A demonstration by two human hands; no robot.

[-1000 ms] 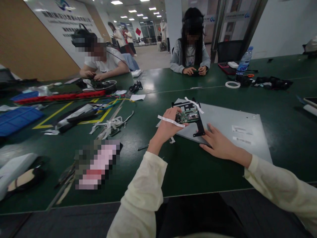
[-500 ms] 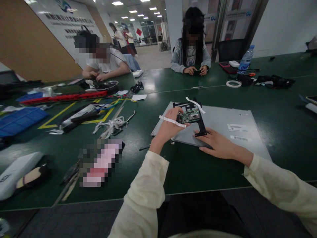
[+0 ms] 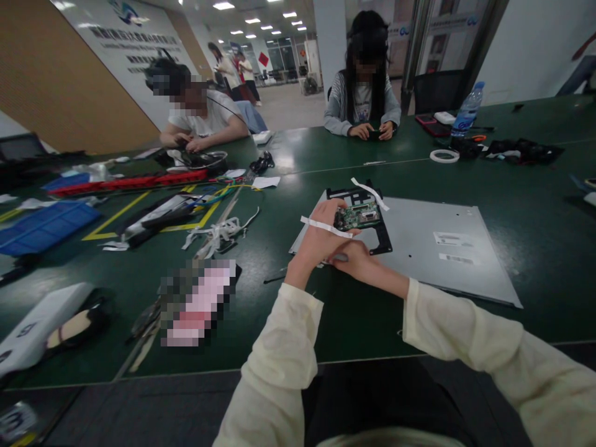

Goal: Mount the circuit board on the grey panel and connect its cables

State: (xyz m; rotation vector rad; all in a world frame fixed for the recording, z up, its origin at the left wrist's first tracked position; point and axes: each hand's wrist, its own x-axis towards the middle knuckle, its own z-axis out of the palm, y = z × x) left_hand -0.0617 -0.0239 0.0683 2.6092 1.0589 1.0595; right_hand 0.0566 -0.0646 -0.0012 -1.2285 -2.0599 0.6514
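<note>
My left hand [image 3: 321,233] is closed on the left side of a green circuit board [image 3: 363,215] set in a black plastic frame [image 3: 384,239]. The frame lies over the left part of a flat grey metal panel [image 3: 428,230] with two white labels. One white tape strip [image 3: 370,194] sticks to the frame's top; another strip [image 3: 326,226] crosses the back of my left hand. My right hand [image 3: 361,261] is beneath and beside the left, at the panel's near left edge. Its fingertips are partly hidden, so their grip does not show.
A phone [image 3: 205,301], crumpled white strips [image 3: 223,236], a blue tray [image 3: 49,226] and a white device [image 3: 44,323] lie to the left. A tape roll [image 3: 444,156] and water bottle [image 3: 468,110] stand far right. Two people sit across the table.
My right hand has slid left from the panel's near edge to beneath my left hand. The black frame now rests flatter on the panel. My left hand keeps its hold.
</note>
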